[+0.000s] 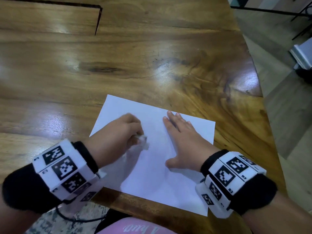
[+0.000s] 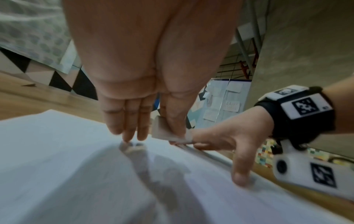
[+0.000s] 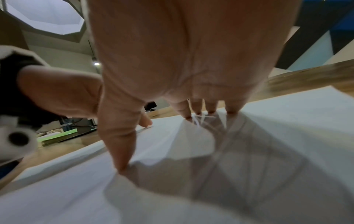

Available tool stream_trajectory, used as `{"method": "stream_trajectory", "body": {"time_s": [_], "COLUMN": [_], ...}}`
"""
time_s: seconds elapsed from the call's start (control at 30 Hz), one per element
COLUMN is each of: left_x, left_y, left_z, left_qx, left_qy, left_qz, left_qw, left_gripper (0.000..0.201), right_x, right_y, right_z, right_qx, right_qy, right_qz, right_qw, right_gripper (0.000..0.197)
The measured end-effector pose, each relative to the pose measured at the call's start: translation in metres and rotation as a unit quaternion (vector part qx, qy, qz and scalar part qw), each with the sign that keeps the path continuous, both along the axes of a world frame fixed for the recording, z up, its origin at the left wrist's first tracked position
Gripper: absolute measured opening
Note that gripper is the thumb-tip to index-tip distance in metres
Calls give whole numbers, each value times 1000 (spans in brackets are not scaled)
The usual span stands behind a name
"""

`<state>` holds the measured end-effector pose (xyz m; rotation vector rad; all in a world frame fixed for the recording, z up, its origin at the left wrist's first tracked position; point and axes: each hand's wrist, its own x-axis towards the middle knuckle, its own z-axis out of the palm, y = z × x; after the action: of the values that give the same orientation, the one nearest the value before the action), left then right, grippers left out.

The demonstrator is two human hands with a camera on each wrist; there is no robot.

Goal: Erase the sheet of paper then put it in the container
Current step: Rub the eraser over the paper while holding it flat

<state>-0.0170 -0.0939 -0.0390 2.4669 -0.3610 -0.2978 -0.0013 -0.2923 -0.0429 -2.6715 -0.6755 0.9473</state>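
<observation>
The sheet of paper [image 1: 152, 159] lies flat on the wooden table [image 1: 118, 65], near its front edge and turned at a slant. On its left part the left hand [image 1: 118, 132] has its grip clenched around a small pale eraser [image 2: 164, 130], pinched between thumb and fingers with its lower edge down at the paper; in the head view the eraser is only a white blur at the fingertips. To the right, the right hand [image 1: 182, 137] lies palm down on the sheet, grip released, fingers straight and spread and the thumb set apart, pressing on the paper. Both wrists wear black bands carrying white blocks with printed square markers. Faint pencil lines [image 3: 201, 119] show by the right fingertips.
</observation>
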Motion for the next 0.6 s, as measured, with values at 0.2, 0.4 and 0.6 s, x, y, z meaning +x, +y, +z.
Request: {"method": "stream_trajectory", "body": {"time_s": [0.2, 0.4, 0.6], "left_x": [53, 54, 17], "left_y": [-18, -25, -23], "left_z": [7, -3, -6], "left_qx": [79, 69, 67], "left_qy": [13, 27, 37], "left_qz": [97, 91, -54], "left_qw": [992, 993, 996], "left_gripper": [22, 9, 8], "right_x": [0, 0, -1], "right_y": [7, 6, 4], "right_z": [-2, -6, -7], "right_qx": [-21, -12, -1], "right_qy": [-18, -30, -33], "right_qz": [-5, -8, -12], "right_qw": [1000, 999, 999], "right_gripper": [118, 118, 117]}}
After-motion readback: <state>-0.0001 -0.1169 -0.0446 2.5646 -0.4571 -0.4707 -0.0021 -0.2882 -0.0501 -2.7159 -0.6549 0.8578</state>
